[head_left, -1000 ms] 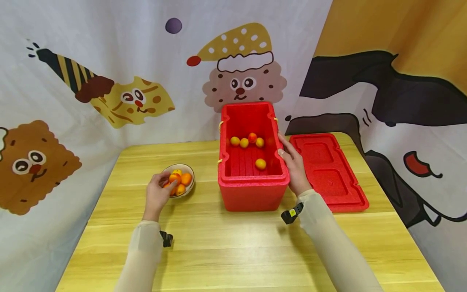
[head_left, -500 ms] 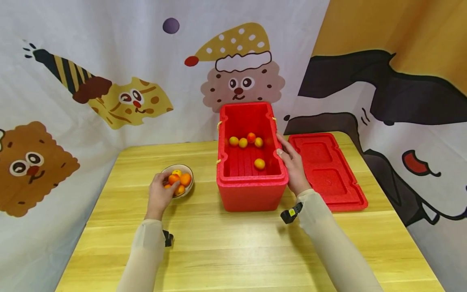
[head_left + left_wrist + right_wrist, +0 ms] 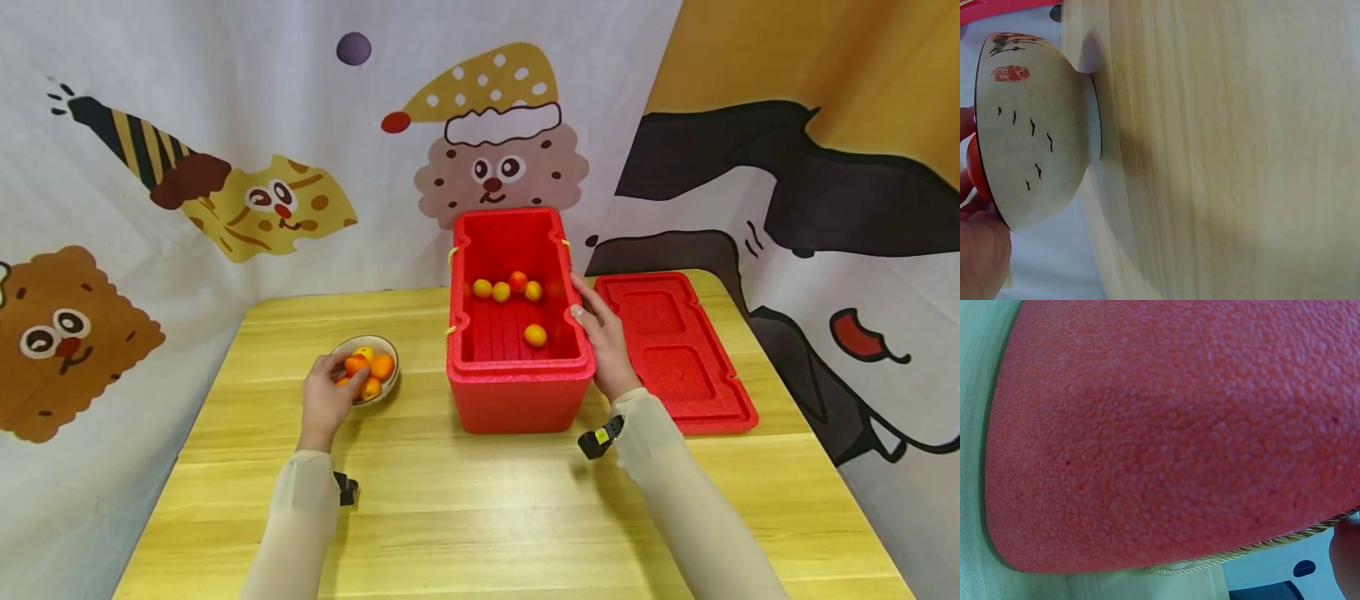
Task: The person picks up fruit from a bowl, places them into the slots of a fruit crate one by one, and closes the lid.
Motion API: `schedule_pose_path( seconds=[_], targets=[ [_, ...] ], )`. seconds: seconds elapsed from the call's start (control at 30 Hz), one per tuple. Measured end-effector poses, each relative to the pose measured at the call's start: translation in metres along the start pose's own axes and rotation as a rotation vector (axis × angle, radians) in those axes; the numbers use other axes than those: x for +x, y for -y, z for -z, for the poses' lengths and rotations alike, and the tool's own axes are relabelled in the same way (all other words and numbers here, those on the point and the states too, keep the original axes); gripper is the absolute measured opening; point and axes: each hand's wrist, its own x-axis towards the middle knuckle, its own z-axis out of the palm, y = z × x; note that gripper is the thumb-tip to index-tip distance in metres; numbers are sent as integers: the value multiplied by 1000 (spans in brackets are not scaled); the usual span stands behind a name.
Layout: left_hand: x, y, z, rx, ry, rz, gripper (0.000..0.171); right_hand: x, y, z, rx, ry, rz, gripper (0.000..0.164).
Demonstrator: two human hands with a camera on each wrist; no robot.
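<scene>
In the head view my left hand (image 3: 328, 398) is at a small patterned bowl (image 3: 392, 385) of several small orange fruits (image 3: 381, 367). Thumb and fingers pinch one reddish-orange fruit (image 3: 356, 364) at the bowl's near left side. The left wrist view shows the bowl's outer wall (image 3: 1038, 131) from the side, with the fruit mostly hidden behind its rim. My right hand (image 3: 606, 343) rests along the right side of a red foam box (image 3: 522, 407), thumb at the rim and fingers extended. Several yellow-orange fruits (image 3: 536, 336) lie on the box floor. Its textured wall (image 3: 1166, 437) fills the right wrist view.
A red lid (image 3: 678, 358) lies flat on the wooden table (image 3: 465, 508), right of the box. Thin yellow rope (image 3: 1241, 551) runs along the box's side. A printed cartoon curtain (image 3: 315, 75) hangs behind the table.
My left hand has shifted slightly to the right over the bowl, its fingers on the reddish-orange fruit. The right hand and the box have stayed in place.
</scene>
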Motion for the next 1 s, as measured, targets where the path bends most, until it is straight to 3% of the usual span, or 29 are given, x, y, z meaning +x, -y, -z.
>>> schedule_pose_path(
  seconds=[0.3, 0.57, 0.7, 0.87, 1.0],
  targets=[
    [-2, -2, 2, -35, -13, 4, 43, 0, -1, 0, 11, -1, -4, 52],
    [-3, -1, 3, -149, -43, 34, 42, 0, -1, -1, 9, 0, -3, 52],
    [-3, -3, 7, -161, -73, 46, 41, 2, -2, -2, 6, 19, 16, 52],
    [2, -13, 12, -141, -78, -21, 38, 3, -1, -2, 5, 27, 46, 51],
    [10, -32, 16, -216, -52, -43, 40, 2, -1, 1, 4, 16, 43, 51]
  ],
)
